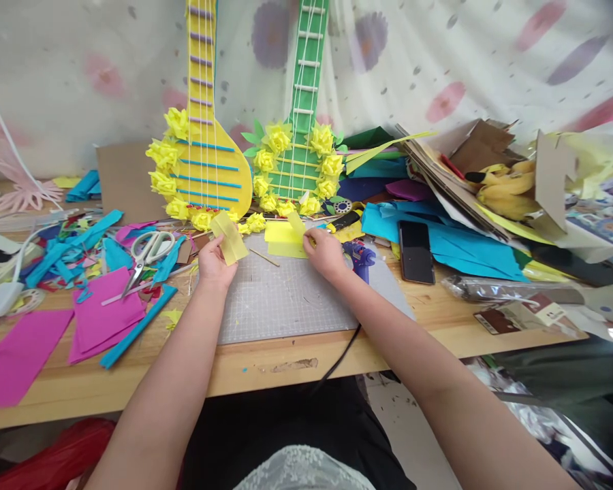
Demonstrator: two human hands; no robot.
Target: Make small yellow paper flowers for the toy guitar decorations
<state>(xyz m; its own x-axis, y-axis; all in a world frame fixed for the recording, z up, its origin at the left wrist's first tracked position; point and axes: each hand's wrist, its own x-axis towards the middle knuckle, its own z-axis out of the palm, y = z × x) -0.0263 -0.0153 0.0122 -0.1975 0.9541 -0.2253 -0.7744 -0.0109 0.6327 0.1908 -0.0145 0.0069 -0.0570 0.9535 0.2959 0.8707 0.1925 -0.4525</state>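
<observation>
My left hand [217, 264] is closed on a piece of yellow crepe paper [229, 239], held up above the left part of the grey cutting mat [286, 306]. Another small yellow paper strip [296, 222] stands up from the fingers of my right hand [324, 250], which are pinched together. Beneath and between the hands, flat yellow sheets [280, 239] lie at the mat's far edge. A thin stick [264, 256] rests on the mat near my left fingers. Just right of my right hand lies a blue glue gun [360, 257], partly hidden by it.
Yellow [219, 170] and green [304, 150] paper instruments with yellow flowers lean at the back. Scissors [150, 252], magenta paper [107, 309] and blue scraps [76, 248] lie left. On the right are a phone [416, 252], blue paper [470, 252] and piled cardboard [439, 167].
</observation>
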